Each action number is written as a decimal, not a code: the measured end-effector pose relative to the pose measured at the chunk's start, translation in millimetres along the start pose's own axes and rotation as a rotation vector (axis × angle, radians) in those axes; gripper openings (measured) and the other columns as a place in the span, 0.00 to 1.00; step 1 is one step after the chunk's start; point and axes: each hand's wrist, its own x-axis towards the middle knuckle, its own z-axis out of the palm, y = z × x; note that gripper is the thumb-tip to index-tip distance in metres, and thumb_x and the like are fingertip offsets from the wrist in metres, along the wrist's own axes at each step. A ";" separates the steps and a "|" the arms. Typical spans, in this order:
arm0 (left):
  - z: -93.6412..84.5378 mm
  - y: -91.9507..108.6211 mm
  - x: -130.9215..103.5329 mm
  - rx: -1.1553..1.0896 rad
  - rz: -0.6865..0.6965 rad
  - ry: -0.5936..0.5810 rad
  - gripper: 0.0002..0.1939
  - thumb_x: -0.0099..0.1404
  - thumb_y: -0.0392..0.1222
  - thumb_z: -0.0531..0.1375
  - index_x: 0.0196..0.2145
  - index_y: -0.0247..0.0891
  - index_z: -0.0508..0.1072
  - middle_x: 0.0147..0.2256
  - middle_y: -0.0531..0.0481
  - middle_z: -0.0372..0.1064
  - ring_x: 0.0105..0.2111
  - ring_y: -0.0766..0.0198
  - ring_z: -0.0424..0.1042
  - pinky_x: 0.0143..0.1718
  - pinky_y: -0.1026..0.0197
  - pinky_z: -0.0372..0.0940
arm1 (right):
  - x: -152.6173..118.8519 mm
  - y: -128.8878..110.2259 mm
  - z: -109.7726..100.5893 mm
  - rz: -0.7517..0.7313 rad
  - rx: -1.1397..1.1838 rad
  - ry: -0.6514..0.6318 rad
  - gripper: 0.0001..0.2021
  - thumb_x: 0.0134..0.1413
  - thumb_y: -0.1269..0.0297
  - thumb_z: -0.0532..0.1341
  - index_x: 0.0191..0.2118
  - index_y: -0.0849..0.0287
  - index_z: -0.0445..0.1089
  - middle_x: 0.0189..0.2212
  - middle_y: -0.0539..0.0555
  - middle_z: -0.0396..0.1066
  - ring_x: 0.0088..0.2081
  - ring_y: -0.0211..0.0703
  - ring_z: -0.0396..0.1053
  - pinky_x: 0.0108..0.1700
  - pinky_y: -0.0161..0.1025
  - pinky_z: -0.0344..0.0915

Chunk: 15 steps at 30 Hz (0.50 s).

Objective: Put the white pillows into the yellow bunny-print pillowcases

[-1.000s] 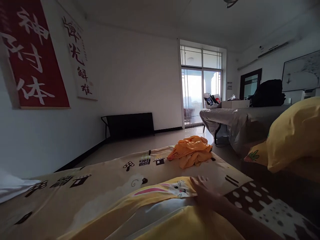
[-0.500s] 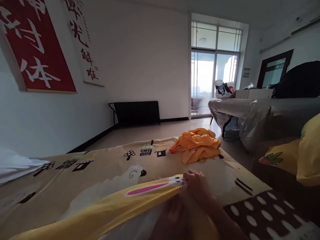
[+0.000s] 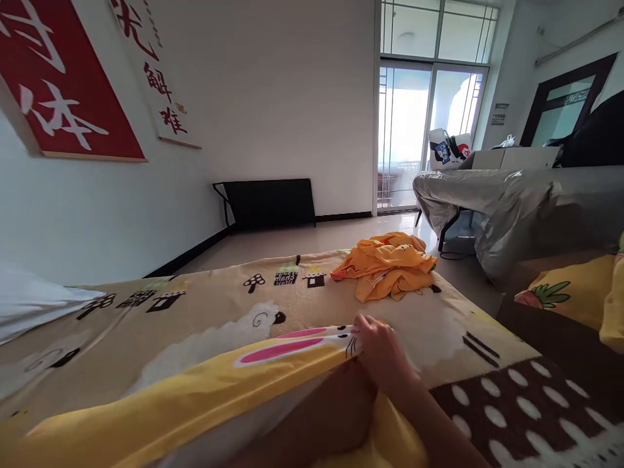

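A yellow rabbit-print cloth (image 3: 195, 393) stretches from the lower left to the middle of the bed, with a pale layer (image 3: 234, 435) showing under its near edge. My right hand (image 3: 383, 348) is closed on the cloth's right end, beside the rabbit's face. Below it, my left hand (image 3: 336, 406) reaches in from the bottom, in shadow against the cloth; its fingers are hidden under the right hand and the fabric. More yellow cloth hangs below my right wrist. Beneath everything lies a beige blanket (image 3: 312, 305) printed with sheep.
Crumpled orange cloth (image 3: 390, 266) lies at the bed's far right corner. White fabric (image 3: 43, 305) is at the left. A plastic-covered table (image 3: 517, 195) with bags and boxes stands at the right, near a yellow pillow (image 3: 575, 292). A black folded table (image 3: 268, 203) leans against the wall.
My view has tilted down slightly. My left hand, blurred below the cloth before, has pushed up toward my right hand. The right hand keeps its hold on the cloth's end.
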 end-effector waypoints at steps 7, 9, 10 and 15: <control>15.4 -5.6 0.6 -0.206 -0.275 -0.015 0.14 0.66 0.38 0.44 0.42 0.39 0.66 0.42 0.45 0.71 0.43 0.57 0.69 0.49 0.52 0.62 | 23.3 41.0 20.1 0.050 0.327 0.071 0.15 0.40 0.81 0.50 0.34 0.59 0.65 0.26 0.49 0.68 0.29 0.36 0.61 0.30 0.29 0.52; 15.1 -8.5 6.7 -0.199 -0.298 -0.045 0.15 0.67 0.39 0.43 0.45 0.38 0.65 0.40 0.44 0.72 0.41 0.56 0.71 0.46 0.52 0.64 | 26.1 46.4 19.6 0.054 0.352 0.066 0.14 0.40 0.79 0.51 0.34 0.60 0.67 0.25 0.48 0.67 0.28 0.35 0.60 0.30 0.29 0.51; 15.0 -9.3 9.3 -0.188 -0.296 -0.050 0.16 0.67 0.40 0.43 0.47 0.38 0.65 0.40 0.44 0.72 0.41 0.56 0.71 0.47 0.51 0.63 | 26.7 47.9 18.3 0.032 0.368 0.052 0.14 0.39 0.79 0.52 0.33 0.60 0.68 0.25 0.47 0.67 0.28 0.34 0.60 0.29 0.29 0.51; 21.0 -13.8 12.3 -0.174 -0.232 0.075 0.23 0.65 0.39 0.45 0.58 0.41 0.57 0.54 0.44 0.65 0.54 0.56 0.64 0.56 0.51 0.57 | 23.5 50.4 5.3 -0.199 0.453 -0.106 0.22 0.39 0.78 0.55 0.43 0.59 0.71 0.31 0.47 0.72 0.32 0.35 0.65 0.35 0.29 0.58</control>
